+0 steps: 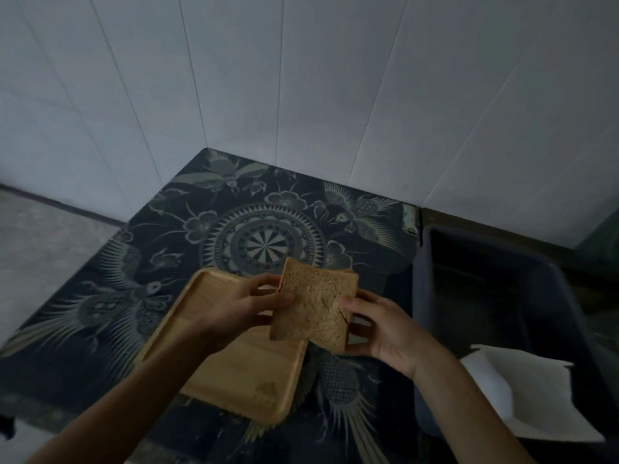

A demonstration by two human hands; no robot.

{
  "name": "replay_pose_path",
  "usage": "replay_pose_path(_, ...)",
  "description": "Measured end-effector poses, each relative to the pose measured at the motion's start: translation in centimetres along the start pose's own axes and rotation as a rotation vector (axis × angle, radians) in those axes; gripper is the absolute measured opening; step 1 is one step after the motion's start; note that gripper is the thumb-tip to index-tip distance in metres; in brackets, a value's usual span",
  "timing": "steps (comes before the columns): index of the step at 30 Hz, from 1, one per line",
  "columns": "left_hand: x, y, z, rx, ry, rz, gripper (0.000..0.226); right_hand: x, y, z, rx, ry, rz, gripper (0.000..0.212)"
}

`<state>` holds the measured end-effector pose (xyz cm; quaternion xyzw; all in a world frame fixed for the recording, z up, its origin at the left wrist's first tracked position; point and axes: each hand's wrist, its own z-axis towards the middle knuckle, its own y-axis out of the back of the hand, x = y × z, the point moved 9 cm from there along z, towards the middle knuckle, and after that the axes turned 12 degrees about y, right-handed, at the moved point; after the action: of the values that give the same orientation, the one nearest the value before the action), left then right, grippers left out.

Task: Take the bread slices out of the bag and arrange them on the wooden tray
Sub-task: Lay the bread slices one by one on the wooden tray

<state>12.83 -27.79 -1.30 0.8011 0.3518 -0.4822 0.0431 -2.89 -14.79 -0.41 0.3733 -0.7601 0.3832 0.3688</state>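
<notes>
A brown bread slice [315,304], with at least one more slice stacked behind it, is held upright above the right side of the wooden tray [234,373]. My left hand [244,306] pinches the stack's left edge. My right hand [382,326] grips its right edge and lower corner. The tray lies on a dark patterned cloth [167,249] and its visible surface is bare. I cannot make out a bread bag anywhere.
A dark plastic bin [495,296] stands to the right of the tray. A white paper or cloth sheet [532,393] hangs over the bin's near edge. Pale tiled walls meet in a corner behind the table. The scene is dim.
</notes>
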Motion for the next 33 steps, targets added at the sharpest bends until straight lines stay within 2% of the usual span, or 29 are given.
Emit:
replay_pose_path(5, 3.7, 4.8, 1.1, -0.015, 0.091, 0.028, 0.039, -5.4, -2.6, 2.2, -0.014, -0.120, 0.042, 0.042)
replay_pose_path(8, 6.5, 7.1, 1.9, -0.024, 0.163, 0.045, 0.036, -8.9, -3.2, 3.3, -0.035, -0.195, 0.012, 0.043)
replay_pose_path(15, 13.0, 10.0, 2.8, -0.035, 0.347, 0.033, 0.047, -16.4, -3.3, 3.9, -0.130, -0.392, -0.006, 0.037)
replay_pose_path(19, 14.7, 9.9, 3.5, -0.049, 0.363, 0.062, 0.027, -19.1, -2.6, 4.1, -0.211, -0.459, -0.086, 0.035)
replay_pose_path(23, 16.5, 10.3, 3.8, -0.096, 0.420, 0.058, 0.029, -20.4, -2.0, 4.3, -0.268, -0.472, -0.118, 0.027)
replay_pose_path(28, 17.1, 10.6, 4.1, -0.130, 0.424, 0.108, 0.021, -20.2, -2.4, 5.0, -0.263, -0.427, -0.217, 0.011)
replay_pose_path(33, 16.8, 10.5, 3.8, -0.180, 0.402, 0.236, 0.023, -20.2, -2.8, 4.8, -0.265, -0.364, -0.259, 0.015)
